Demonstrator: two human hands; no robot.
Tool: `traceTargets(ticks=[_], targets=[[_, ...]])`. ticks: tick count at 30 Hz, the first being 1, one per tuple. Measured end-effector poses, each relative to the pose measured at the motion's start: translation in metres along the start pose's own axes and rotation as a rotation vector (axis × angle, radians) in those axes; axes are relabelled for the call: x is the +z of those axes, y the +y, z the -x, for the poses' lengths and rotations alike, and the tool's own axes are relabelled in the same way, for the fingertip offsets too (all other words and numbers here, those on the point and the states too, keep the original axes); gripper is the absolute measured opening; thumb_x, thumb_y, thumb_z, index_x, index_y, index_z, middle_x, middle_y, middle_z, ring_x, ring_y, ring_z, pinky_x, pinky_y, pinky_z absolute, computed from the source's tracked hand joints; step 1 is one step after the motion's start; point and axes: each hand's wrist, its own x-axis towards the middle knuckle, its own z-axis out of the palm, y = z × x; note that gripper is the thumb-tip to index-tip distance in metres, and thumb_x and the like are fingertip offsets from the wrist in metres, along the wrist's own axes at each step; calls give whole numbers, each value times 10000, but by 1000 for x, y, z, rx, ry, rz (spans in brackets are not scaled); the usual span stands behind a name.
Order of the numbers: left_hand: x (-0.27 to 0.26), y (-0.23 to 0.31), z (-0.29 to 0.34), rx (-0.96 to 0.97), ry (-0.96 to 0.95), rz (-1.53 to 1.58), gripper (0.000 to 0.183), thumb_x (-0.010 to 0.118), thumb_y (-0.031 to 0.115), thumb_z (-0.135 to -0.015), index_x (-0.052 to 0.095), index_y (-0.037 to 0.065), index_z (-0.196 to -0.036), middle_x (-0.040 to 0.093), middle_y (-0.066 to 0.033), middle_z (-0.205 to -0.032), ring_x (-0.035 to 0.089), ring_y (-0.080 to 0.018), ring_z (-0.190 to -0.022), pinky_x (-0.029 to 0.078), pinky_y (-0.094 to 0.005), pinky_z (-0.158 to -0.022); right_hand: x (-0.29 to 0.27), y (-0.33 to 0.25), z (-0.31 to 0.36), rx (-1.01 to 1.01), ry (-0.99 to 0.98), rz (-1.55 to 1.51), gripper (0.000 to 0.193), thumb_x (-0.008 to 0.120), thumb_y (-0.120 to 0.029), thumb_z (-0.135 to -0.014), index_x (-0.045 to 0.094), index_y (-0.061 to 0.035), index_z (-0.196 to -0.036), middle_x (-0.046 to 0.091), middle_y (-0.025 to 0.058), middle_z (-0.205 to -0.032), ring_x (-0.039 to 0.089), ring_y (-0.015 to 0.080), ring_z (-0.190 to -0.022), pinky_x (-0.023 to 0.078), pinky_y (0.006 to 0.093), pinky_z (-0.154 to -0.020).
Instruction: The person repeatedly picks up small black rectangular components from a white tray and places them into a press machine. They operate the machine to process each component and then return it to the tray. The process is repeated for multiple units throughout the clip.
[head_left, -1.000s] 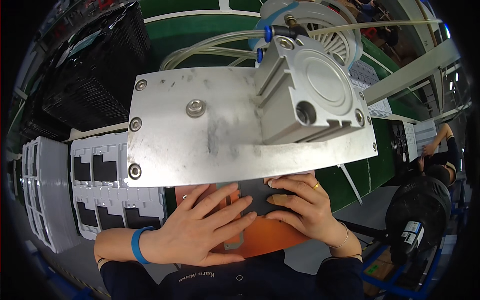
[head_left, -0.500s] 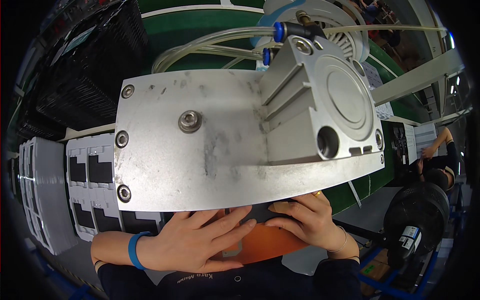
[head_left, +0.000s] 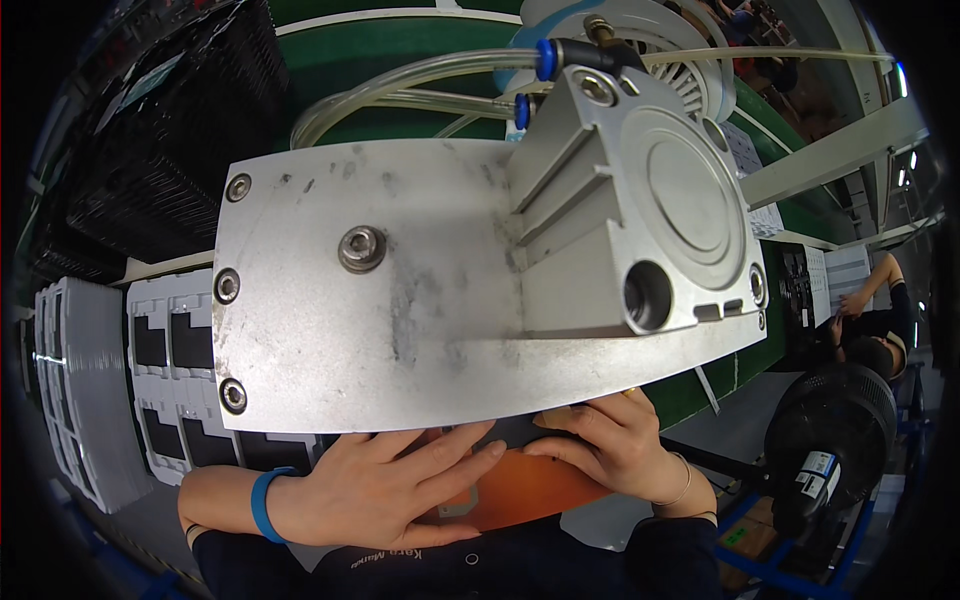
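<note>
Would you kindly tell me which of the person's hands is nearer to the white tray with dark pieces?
Left. The left hand is to the right of the white tray; the right hand is farther right, beyond the left hand, by the orange surface.

Green worktop [head_left: 345,50], grey floor [head_left: 745,420], distant lamps [head_left: 913,161] perhaps

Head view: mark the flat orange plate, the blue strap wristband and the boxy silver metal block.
Flat orange plate [head_left: 540,488]: head view, bare surface near its lower edge.
Blue strap wristband [head_left: 260,507]: head view, middle of the visible strap.
Boxy silver metal block [head_left: 690,195]: head view, centre of its circle-marked face.
</note>
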Motion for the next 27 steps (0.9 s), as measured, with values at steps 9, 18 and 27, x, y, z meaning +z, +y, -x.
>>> traceTargets(ticks=[9, 18, 27], targets=[[1, -1, 0, 5, 3, -9, 675, 624, 656, -817, 630, 173, -1289, 546, -61, -1383, 476, -313, -1190, 346, -441, -971, 1, 1, -2, -9, 7, -20, 295, 845, -213, -689, 688, -92, -907, 622, 48, -924, 575, 228, -803, 468, 318, -746], [0, 0, 2, 2, -10, -12, 665, 628, 650, -811, 638, 180, -1281, 551, -57, -1379, 480, -308, -1189, 325, -450, -989, 2, 0, 0, 0, 20, -17, 286, 843, -211, -694, 684, -95, -900, 617, 22, -849, 566, 207, -769, 446, 316, -734], [1, 1, -2, 11, 33, -24, 612, 631, 605, -837, 649, 162, -1259, 550, -71, -1377, 464, -330, -1253, 348, -474, -986, -3, -3, -3, 47, -26, -43, 260, 823, -208, -719, 663, -102, -894, 612, 57, -1037, 553, 266, -940, 437, 349, -817]])
